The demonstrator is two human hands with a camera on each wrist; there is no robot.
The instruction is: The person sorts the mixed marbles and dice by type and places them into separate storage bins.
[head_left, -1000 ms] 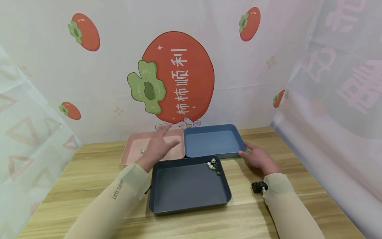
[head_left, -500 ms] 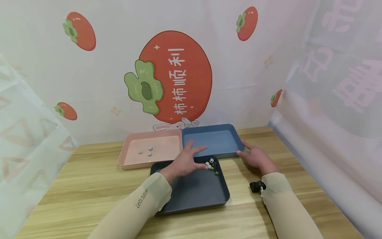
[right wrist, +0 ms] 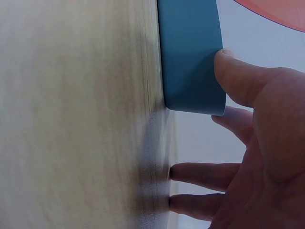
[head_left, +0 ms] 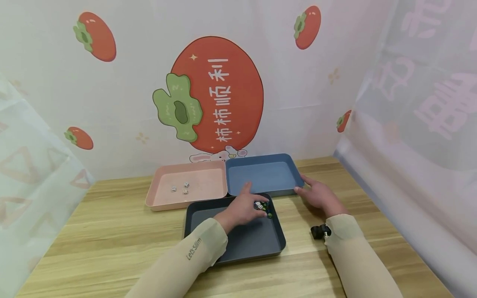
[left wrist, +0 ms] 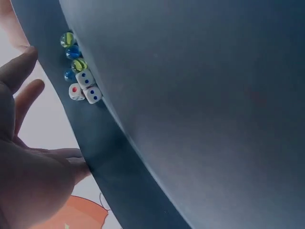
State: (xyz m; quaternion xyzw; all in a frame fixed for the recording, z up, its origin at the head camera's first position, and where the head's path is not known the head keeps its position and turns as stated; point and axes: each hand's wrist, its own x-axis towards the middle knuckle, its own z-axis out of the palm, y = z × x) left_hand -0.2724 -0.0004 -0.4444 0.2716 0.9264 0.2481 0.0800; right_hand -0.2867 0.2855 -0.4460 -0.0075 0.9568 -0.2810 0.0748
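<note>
My left hand (head_left: 242, 209) reaches over the dark grey tray (head_left: 253, 242), thumb and forefinger spread around the far right corner. In that corner, three white dice (left wrist: 86, 79) lie against several green and blue glass marbles (left wrist: 79, 65), shown clearly in the left wrist view. No die or marble is in the left fingers. At the front right corner of the blue tray (head_left: 266, 176), my right hand (head_left: 318, 195) pinches the wall: thumb (right wrist: 233, 76) on the front side, forefinger round the corner. Its other fingers extend down to the wooden table.
A pink tray (head_left: 208, 180) with three white dice (head_left: 185, 191) stands left of the blue tray, side by side with it. The dark tray sits in front of both on the wooden table (head_left: 112, 236). A printed cloth (head_left: 290, 91) hangs behind.
My left hand has moved from over the pink tray, right and toward me, to the dark tray's corner. Three dice now show in the pink tray. The right hand stays at the blue tray.
</note>
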